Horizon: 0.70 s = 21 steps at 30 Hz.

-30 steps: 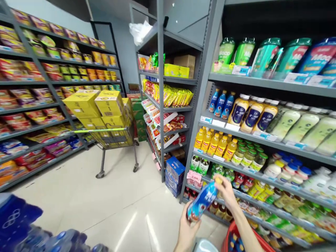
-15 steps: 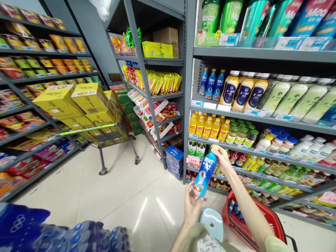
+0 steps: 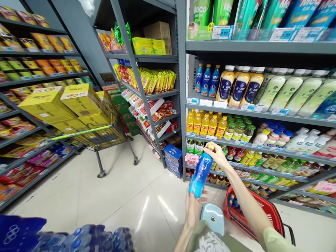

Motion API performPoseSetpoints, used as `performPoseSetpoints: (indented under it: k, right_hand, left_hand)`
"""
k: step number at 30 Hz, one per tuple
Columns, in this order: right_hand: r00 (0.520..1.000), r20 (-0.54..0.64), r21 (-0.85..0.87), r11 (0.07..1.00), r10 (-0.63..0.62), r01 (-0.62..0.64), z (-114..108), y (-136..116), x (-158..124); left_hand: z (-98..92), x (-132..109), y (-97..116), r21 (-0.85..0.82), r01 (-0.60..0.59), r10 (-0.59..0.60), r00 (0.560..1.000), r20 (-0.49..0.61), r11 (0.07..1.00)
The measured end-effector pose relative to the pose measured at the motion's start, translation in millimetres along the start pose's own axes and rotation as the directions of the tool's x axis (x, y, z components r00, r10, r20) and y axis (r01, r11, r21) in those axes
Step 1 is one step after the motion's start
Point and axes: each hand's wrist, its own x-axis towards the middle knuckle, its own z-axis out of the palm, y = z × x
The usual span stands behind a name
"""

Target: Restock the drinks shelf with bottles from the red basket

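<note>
We hold a blue bottle (image 3: 201,174) in front of the drink shelves (image 3: 259,115), tilted with its yellow cap up and to the right. Its body is bright blue plastic, paler toward the base, and the side turned to us shows no print we can read. Our right hand (image 3: 218,156) closes its fingers around the cap end. Our left hand (image 3: 193,207) cups the base from below, fingers together against the bottom.

Under our arms a red basket (image 3: 252,213) sits on the floor with small bottles inside, and a pale blue stool (image 3: 212,217) stands just beside it.

On the top shelf green cups (image 3: 211,12) read "Meco", and a price tag (image 3: 221,32) below them reads "5.00". Three like blue bottles (image 3: 207,79) stand on the shelf beneath, next to cream bottles (image 3: 240,86) with dark blue labels; their writing is too small to read. Yellow juice bottles (image 3: 206,124) fill the next row down.

To the left a cart (image 3: 105,140) carries yellow boxes (image 3: 65,103).
</note>
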Motion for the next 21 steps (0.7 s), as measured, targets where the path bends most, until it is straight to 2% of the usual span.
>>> performPoseSetpoints:
  k: [2,3,7,10,13,16,19,21]
  right_hand:
    - [0.999,-0.010,-0.067,0.997,0.045,-0.046,-2,5,3]
    - [0.996,-0.016,-0.092,0.992,0.083,-0.084,-3,7,4]
    - [0.972,0.015,-0.138,0.963,0.235,-0.230,-3,12,6]
    - [0.960,0.053,-0.119,0.956,0.277,-0.269,-1,6,3]
    - [0.980,0.066,-0.144,0.974,0.188,-0.177,4,-10,-4]
    - [0.993,0.115,-0.353,0.935,0.019,0.023,7,-38,-10]
    - [0.977,0.192,-0.520,0.834,-0.097,0.185,5,-69,-5]
    - [0.976,0.180,-0.551,0.810,-0.121,0.202,0,-90,6]
  left_hand:
    - [-3.2,2,-3,0.122,-0.181,0.187,0.982,-0.040,0.976]
    - [-5.7,3,-5,0.172,-0.212,0.221,0.974,-0.037,0.962]
    - [-15.9,4,-17,0.254,-0.153,0.178,0.981,-0.078,0.955]
    - [-19.6,3,-20,0.326,-0.131,0.175,0.979,-0.108,0.936]
    - [-19.1,8,-16,0.430,-0.156,0.211,0.974,-0.084,0.889]
    - [-22.1,20,-16,0.491,-0.154,0.174,0.985,0.006,0.857]
    - [-40.8,32,-30,0.584,-0.101,0.001,0.986,0.169,0.806]
    - [-62.6,34,-45,0.693,-0.016,-0.196,0.954,0.226,0.721]
